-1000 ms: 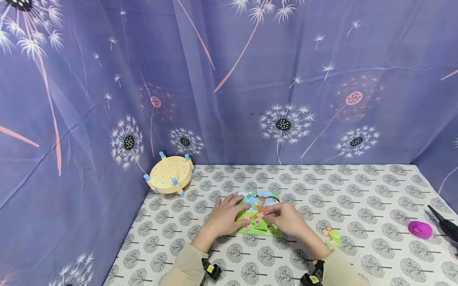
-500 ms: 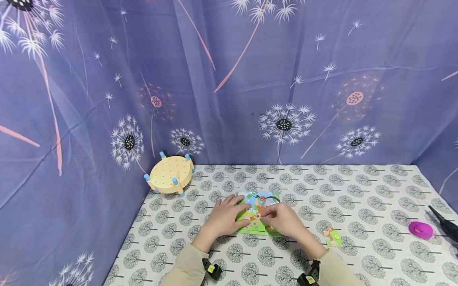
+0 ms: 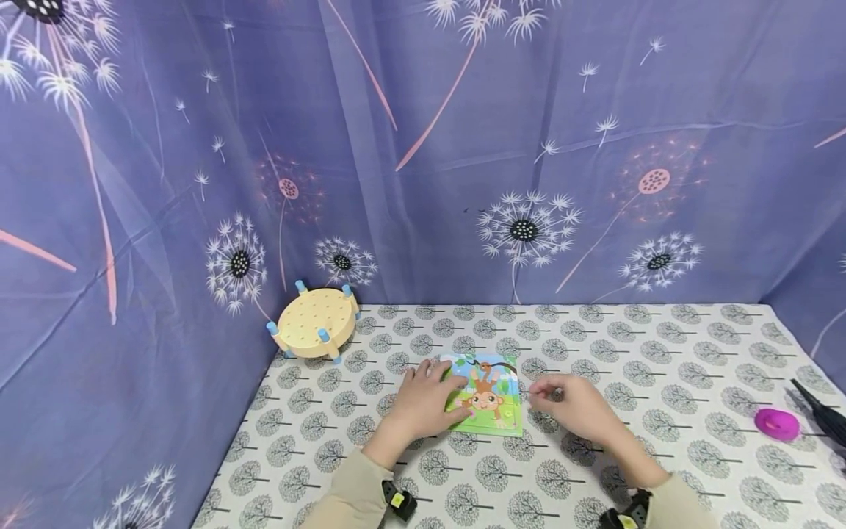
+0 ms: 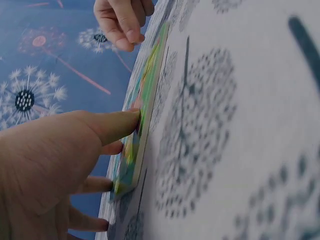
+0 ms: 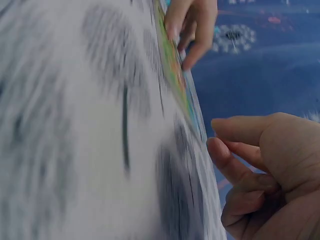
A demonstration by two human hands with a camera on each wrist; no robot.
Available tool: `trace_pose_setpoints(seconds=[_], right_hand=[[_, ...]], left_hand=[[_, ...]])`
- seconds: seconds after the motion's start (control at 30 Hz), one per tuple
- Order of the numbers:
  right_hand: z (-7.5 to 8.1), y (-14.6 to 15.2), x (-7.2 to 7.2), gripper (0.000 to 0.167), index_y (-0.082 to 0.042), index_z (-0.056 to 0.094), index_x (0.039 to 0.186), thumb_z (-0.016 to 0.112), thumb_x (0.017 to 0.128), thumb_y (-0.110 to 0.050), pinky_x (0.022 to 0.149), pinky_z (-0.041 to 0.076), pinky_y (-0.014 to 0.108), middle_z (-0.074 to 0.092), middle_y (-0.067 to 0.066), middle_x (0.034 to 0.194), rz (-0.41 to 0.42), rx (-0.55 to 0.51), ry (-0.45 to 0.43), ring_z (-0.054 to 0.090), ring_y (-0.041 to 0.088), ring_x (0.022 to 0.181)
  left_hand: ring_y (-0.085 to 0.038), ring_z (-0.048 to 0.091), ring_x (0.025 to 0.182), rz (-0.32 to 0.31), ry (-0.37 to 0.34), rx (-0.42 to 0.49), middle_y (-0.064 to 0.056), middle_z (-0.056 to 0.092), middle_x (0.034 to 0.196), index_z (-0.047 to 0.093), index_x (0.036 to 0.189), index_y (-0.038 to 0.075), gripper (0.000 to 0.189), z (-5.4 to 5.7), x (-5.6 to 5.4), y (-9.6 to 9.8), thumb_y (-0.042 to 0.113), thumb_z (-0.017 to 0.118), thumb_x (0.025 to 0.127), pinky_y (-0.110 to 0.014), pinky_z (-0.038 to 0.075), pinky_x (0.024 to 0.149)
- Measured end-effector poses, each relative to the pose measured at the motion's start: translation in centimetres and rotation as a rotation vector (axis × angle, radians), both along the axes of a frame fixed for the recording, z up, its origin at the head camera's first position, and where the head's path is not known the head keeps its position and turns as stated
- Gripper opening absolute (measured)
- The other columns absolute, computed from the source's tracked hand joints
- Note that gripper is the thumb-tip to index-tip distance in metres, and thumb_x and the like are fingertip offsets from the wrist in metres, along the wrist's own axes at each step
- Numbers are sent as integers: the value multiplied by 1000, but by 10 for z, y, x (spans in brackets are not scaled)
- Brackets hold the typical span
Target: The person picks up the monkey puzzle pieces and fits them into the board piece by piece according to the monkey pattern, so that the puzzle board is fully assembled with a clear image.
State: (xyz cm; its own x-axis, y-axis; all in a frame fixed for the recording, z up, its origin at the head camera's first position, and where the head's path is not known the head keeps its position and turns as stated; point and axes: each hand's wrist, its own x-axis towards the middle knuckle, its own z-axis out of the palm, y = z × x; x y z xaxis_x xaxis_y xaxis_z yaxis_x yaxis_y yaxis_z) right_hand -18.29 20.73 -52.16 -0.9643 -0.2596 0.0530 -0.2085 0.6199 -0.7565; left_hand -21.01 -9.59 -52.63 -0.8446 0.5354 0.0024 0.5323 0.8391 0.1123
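A jigsaw puzzle [image 3: 492, 404] with a monkey picture lies flat on the patterned cloth. My left hand [image 3: 426, 404] rests on its left side with fingers spread; in the left wrist view the thumb [image 4: 120, 125] touches the puzzle's near edge. Just off the right edge of the board hovers my right hand [image 3: 575, 404]. Its thumb [image 5: 240, 129] and index finger are close together with a gap, and nothing shows between them. The spot where a loose puzzle piece lay is now covered by the right forearm.
A round yellow stand with blue-tipped legs [image 3: 317, 323] sits at the back left. Far to the right lie a magenta oval object [image 3: 776, 425] and a black object [image 3: 829, 419]. A purple dandelion curtain [image 3: 423, 220] closes off the back and sides.
My right hand lowered a piece into the lower part of the puzzle, let go and moved right, off the board. The monkey's face now shows. My left hand has hardly moved.
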Motion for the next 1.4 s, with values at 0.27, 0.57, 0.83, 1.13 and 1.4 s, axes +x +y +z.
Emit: trace_pose_setpoints(seconds=[0.27, 0.57, 0.83, 1.13, 1.4], right_hand=[[-5, 62, 21, 23, -14, 77, 108, 82, 90, -27, 56, 54, 27, 69, -9, 88, -18, 65, -19, 61, 6, 63], [-2, 104, 44, 62, -14, 74, 120, 90, 74, -52, 77, 53, 36, 69, -4, 110, -18, 229, 22, 61, 12, 91], [-3, 109, 45, 53, -23, 72, 107, 93, 68, -51, 85, 54, 50, 66, -4, 110, 19, 274, -1, 61, 20, 98], [-1, 110, 49, 44, -23, 68, 101, 92, 72, -45, 77, 50, 34, 63, -9, 94, 3, 215, -24, 57, 11, 86], [-1, 114, 47, 12, -16, 73, 101, 80, 91, -19, 65, 56, 25, 70, -8, 88, 73, -5, -7, 65, 11, 76]], left_hand=[[-52, 33, 146, 21, 11, -41, -20, 40, 160, 51, 154, 37, 64, -3, 6, 17, 69, 51, 99, -70, 33, 114], [-36, 35, 150, -17, 40, -41, -2, 38, 165, 53, 151, 27, 74, -8, 1, 24, 76, 50, 95, -66, 34, 115], [-38, 39, 147, -13, 55, -41, -2, 43, 160, 49, 156, 30, 81, -7, 0, 28, 79, 51, 92, -67, 41, 109], [-39, 36, 148, -14, 30, -33, -2, 40, 162, 46, 158, 32, 82, -8, 0, 30, 79, 52, 92, -68, 39, 111], [-40, 36, 148, -25, 8, -16, -3, 39, 163, 45, 159, 32, 83, -2, 0, 31, 78, 55, 90, -68, 38, 111]])
